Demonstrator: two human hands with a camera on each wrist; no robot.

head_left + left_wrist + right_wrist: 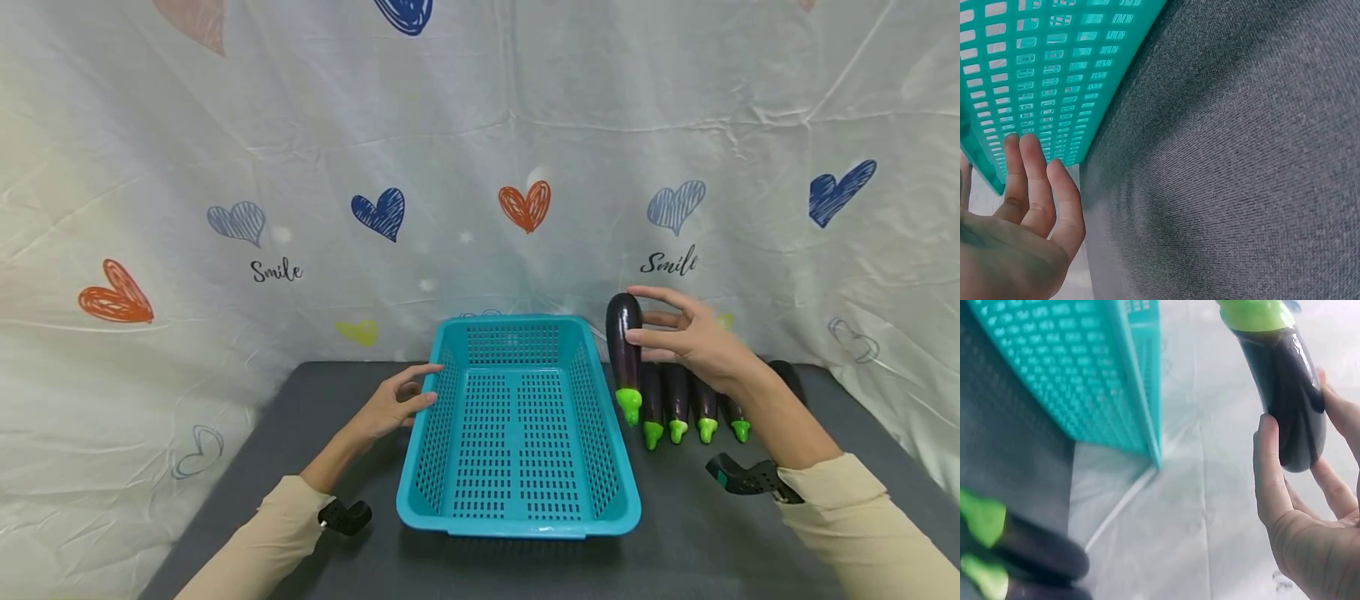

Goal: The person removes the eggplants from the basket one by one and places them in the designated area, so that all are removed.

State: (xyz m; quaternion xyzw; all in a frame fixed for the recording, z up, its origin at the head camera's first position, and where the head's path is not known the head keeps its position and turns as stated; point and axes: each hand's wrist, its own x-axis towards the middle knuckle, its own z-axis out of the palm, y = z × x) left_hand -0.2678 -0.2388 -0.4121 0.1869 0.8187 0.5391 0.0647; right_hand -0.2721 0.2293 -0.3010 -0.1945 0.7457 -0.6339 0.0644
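Note:
A dark purple eggplant [624,342] with a bright green cap hangs cap-down just beyond the right rim of the basket, pinched between the thumb and fingers of my right hand [686,337]. The right wrist view shows the same eggplant [1291,394] raised off the table. The blue plastic basket [517,528] stands in the middle with nothing inside. At its left side is my left hand [393,402], fingers spread at the rim. In the left wrist view, the fingers of my left hand [1029,231] are mostly straight beside the perforated wall [1054,69].
Several more eggplants [677,400] lie in a row on the dark grey table [697,533], right of the basket and partly behind my right arm. A pale curtain [450,108] printed with hearts hangs behind the table.

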